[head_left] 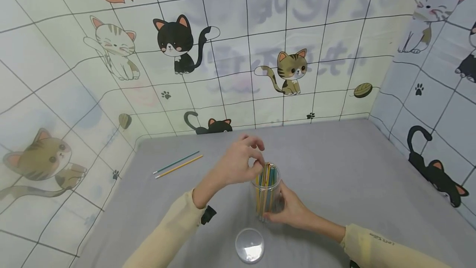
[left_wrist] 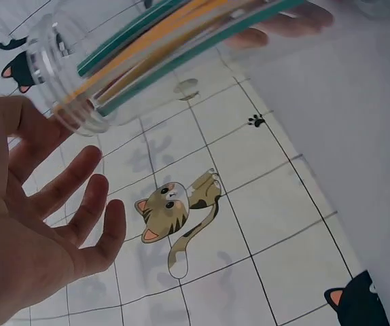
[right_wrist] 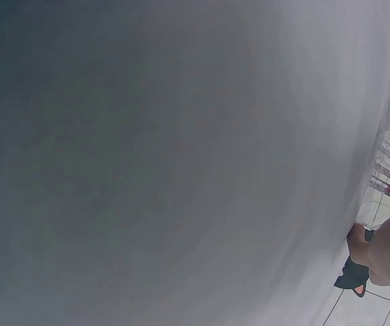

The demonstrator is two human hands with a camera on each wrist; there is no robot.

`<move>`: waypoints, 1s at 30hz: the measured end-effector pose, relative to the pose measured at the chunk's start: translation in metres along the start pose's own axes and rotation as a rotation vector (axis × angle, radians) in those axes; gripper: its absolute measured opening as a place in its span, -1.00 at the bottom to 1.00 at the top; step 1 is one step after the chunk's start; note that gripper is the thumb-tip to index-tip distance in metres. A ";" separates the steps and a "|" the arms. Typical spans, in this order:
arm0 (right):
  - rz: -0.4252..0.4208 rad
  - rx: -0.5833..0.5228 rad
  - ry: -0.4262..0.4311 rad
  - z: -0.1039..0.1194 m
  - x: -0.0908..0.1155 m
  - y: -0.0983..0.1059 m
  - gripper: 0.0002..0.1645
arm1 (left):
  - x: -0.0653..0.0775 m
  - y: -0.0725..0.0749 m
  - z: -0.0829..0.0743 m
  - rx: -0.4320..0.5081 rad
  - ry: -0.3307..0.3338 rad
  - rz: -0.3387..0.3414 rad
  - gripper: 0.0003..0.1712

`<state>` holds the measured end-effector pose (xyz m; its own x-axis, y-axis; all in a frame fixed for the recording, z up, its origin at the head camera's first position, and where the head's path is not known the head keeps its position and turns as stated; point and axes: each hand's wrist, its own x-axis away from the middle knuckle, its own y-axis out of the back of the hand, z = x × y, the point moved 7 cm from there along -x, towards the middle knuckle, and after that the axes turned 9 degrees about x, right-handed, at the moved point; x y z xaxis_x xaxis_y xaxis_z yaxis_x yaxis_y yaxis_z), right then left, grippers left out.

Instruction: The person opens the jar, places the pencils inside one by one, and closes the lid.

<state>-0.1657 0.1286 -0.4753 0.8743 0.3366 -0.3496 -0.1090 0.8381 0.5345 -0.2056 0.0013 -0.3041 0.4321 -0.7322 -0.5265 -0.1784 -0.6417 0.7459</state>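
A clear jar [head_left: 279,186] stands on the grey cloth, packed with green, yellow and other coloured pencils [head_left: 268,175]. My right hand [head_left: 293,208] grips its lower side, thumb and fingers around the wall. At the jar's mouth, my left hand [head_left: 238,162] pinches the end of an orange-yellow pencil [left_wrist: 73,95] with thumb and forefinger. The remaining fingers of the left hand [left_wrist: 39,224] are loosely bent outside the rim. In the right wrist view, part of the right hand [right_wrist: 388,251] shows beside the pencils' lower ends [right_wrist: 385,173].
A round clear lid [head_left: 250,245] lies in front of the jar. To the left, a green pencil [head_left: 176,162] and a yellow pencil [head_left: 179,166] lie side by side on the cloth [head_left: 334,164]. Cat-printed curtains [head_left: 230,53] surround the table.
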 end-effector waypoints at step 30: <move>0.001 -0.001 -0.038 0.000 0.001 0.000 0.06 | 0.088 0.042 0.105 0.364 0.556 -0.259 -0.65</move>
<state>-0.1650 0.1291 -0.4751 0.8915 0.3212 -0.3196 -0.1105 0.8382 0.5340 -0.2679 -0.1136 -0.3618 0.8703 -0.3832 -0.3096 -0.2510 -0.8856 0.3907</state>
